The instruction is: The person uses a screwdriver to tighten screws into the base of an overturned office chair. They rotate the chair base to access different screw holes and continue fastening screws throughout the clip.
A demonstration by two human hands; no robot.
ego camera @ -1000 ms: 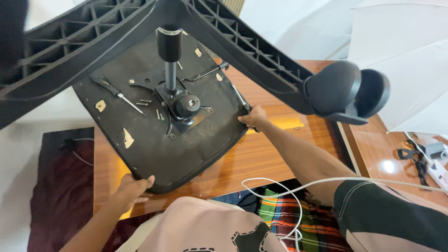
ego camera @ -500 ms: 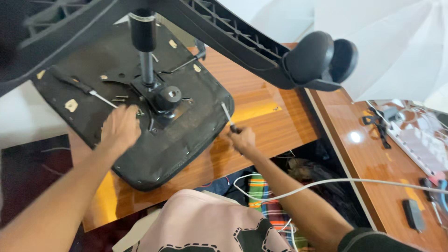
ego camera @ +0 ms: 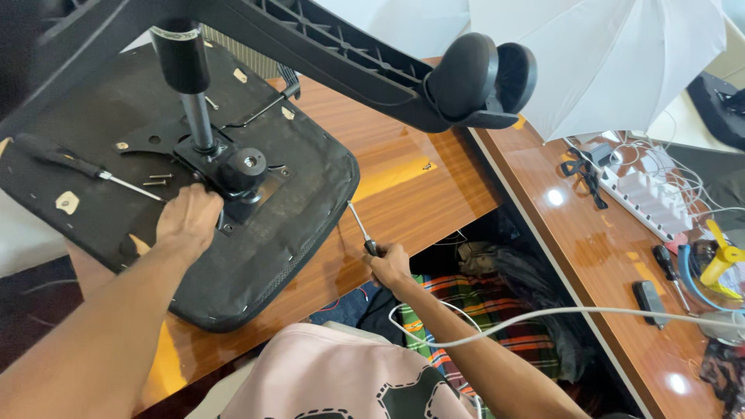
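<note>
The chair seat (ego camera: 233, 256) lies upside down on your worktop (ego camera: 403, 194), its black underside facing up and its near edge hanging a little past the wooden edge toward you. Closest to you, your right hand (ego camera: 390, 266) is closed around the handle of a screwdriver (ego camera: 362, 230), held just off the seat's right edge with the shaft pointing up and away over the wood. Your left hand (ego camera: 188, 221) rests palm down on the seat, fingers curled against the metal plate (ego camera: 174, 143) at the middle; you cannot tell whether it grips anything there. A white cable (ego camera: 559, 314) runs across your right forearm toward the side desk (ego camera: 590, 248).

Just beyond your left hand, a black knob (ego camera: 245, 165) sits on the plate, and the gas column (ego camera: 186, 77) rises from it toward the camera. A few loose screws (ego camera: 157, 180) lie on the seat beside the tip of a second screwdriver (ego camera: 74, 165), which lies flat to the left. A lever (ego camera: 260, 109) runs along the far side of the seat.

Farther off, the star base (ego camera: 326, 50) spreads overhead, one arm ending in a caster (ego camera: 485, 77) above the worktop. Beyond that, a white umbrella (ego camera: 613, 54) stands over the side desk, where a power strip (ego camera: 644, 194) lies.
</note>
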